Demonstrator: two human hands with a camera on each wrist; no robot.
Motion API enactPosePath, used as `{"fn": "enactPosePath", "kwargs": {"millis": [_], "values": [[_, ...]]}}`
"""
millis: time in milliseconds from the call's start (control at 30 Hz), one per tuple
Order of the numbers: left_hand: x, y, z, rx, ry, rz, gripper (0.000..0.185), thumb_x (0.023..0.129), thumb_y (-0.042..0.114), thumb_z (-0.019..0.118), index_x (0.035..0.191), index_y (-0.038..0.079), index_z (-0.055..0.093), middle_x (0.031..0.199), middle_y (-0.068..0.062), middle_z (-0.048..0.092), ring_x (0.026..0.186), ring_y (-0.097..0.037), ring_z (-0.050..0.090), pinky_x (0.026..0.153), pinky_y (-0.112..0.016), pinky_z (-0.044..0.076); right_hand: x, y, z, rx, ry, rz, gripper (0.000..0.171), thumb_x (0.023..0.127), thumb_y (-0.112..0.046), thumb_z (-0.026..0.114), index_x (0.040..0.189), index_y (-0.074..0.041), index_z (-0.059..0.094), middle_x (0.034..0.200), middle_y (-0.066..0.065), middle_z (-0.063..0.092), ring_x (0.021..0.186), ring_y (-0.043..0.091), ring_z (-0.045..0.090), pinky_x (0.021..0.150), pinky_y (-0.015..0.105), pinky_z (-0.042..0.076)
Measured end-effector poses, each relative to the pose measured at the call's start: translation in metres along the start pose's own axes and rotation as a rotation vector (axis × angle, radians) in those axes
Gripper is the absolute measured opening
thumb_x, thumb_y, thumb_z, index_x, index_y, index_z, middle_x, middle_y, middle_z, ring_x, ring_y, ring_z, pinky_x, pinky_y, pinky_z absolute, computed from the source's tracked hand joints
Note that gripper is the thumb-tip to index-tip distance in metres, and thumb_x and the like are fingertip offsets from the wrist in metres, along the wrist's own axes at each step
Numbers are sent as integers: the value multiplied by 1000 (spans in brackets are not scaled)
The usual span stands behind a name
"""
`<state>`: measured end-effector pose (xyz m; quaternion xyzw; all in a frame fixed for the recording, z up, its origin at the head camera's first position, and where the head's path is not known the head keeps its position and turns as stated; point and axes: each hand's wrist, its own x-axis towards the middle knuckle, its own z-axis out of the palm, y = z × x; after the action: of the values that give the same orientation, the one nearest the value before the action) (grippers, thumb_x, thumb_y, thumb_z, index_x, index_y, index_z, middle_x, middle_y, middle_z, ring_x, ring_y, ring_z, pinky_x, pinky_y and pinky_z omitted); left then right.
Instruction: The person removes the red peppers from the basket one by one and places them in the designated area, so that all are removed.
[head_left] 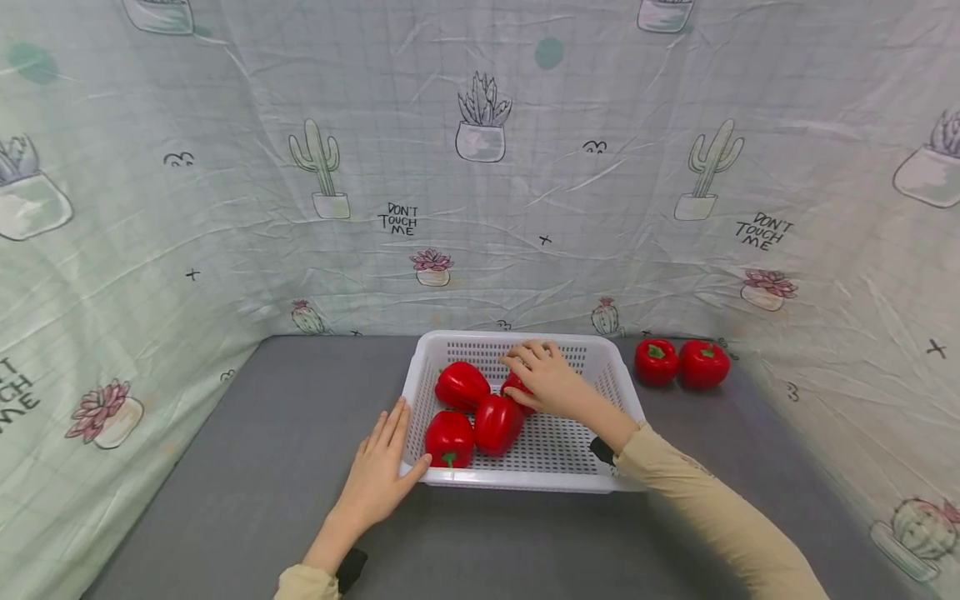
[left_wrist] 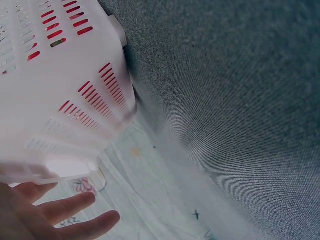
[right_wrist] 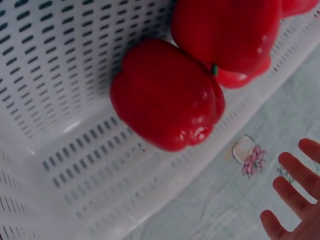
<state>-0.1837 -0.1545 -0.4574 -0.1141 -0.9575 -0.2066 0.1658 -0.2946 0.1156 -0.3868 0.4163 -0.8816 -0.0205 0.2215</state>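
A white perforated basket (head_left: 525, 481) sits mid-table and holds several red bell peppers (head_left: 461, 385). My left hand (head_left: 384, 467) lies flat with straight fingers against the basket's front left corner, its thumb touching the rim. In the left wrist view the hand (left_wrist: 55, 215) is spread under the basket wall (left_wrist: 60, 100). My right hand (head_left: 543, 377) reaches into the basket, over one partly hidden pepper (head_left: 513, 385). The right wrist view shows that hand's fingers (right_wrist: 295, 200) extended and holding nothing, with two peppers (right_wrist: 167, 95) (right_wrist: 225, 30) lying against the basket wall (right_wrist: 65, 75).
Two more red peppers (head_left: 656, 361) (head_left: 703, 364) stand on the grey tabletop (head_left: 247, 467) to the right of the basket, near the back. A cactus-print cloth backdrop (head_left: 480, 208) encloses the table at the back and on both sides.
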Motion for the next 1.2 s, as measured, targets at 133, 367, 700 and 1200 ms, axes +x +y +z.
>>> {"fn": "enactPosePath", "kwargs": {"millis": [133, 367, 700, 1200], "values": [[0, 1, -1, -1, 0, -2, 77, 80, 42, 57, 141, 6, 25, 148, -8, 23, 131, -39, 28, 93, -64, 32, 0, -3, 9, -24, -70, 5, 41, 84, -38, 56, 118, -14, 54, 116, 5, 54, 110, 24, 42, 90, 47, 38], [0, 1, -4, -7, 6, -1, 76, 80, 41, 57, 140, 6, 26, 148, -9, 24, 131, -39, 29, 93, -63, 32, 2, -9, 19, -69, -114, -52, 39, 86, -42, 52, 114, -16, 57, 115, 6, 54, 112, 25, 42, 90, 50, 39], [0, 1, -2, -6, 6, -1, 76, 81, 41, 57, 140, 5, 25, 148, -8, 24, 131, -39, 28, 93, -63, 32, 1, -15, 34, -147, -217, -45, 49, 86, -52, 45, 116, -16, 57, 123, 7, 52, 116, 25, 40, 92, 50, 36], [0, 1, -1, -5, 0, -3, 78, 80, 41, 57, 141, 6, 25, 148, -9, 23, 130, -39, 28, 93, -64, 32, 1, -16, 40, -89, -289, -60, 60, 80, -59, 48, 119, -14, 54, 125, 6, 51, 118, 25, 40, 96, 53, 36]]}}
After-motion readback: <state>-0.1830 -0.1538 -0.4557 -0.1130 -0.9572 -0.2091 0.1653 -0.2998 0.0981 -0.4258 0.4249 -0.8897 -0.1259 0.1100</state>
